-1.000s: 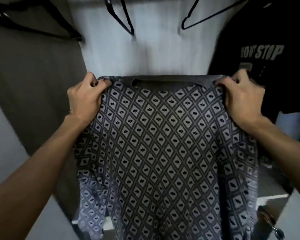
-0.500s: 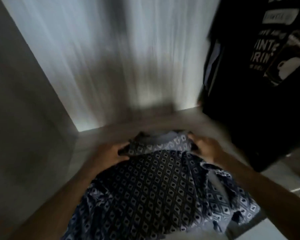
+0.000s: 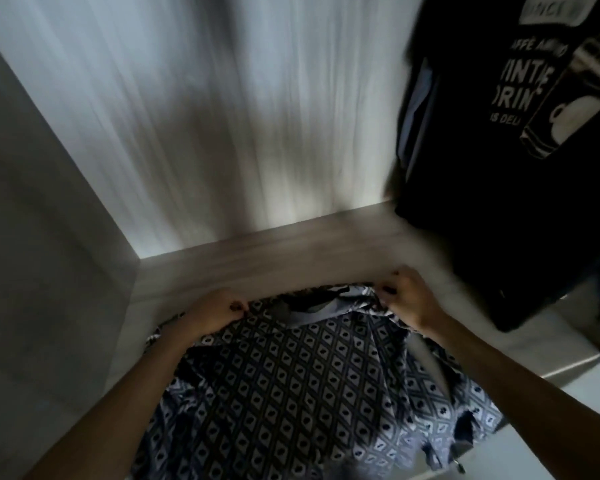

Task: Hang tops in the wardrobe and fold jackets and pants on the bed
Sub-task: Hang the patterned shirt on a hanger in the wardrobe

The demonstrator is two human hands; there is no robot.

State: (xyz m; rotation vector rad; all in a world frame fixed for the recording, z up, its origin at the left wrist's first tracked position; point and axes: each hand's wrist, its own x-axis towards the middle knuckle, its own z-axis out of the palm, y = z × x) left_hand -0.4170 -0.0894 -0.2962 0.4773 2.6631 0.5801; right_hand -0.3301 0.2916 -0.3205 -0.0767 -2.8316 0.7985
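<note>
- Two grips, both pinching the patterned shirt (image 3: pixel 291 393) by its collar: left grip (image 3: pixel 219 311) at 7 o'clock, right grip (image 3: pixel 407 296) at 5.
- It droops low at 6 o'clock, black tee (image 3: pixel 499 202) hangs at 2.

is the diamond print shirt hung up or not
Not hung: the left hand and right hand pinch the diamond print shirt at its collar end, low over the wardrobe floor.
</note>
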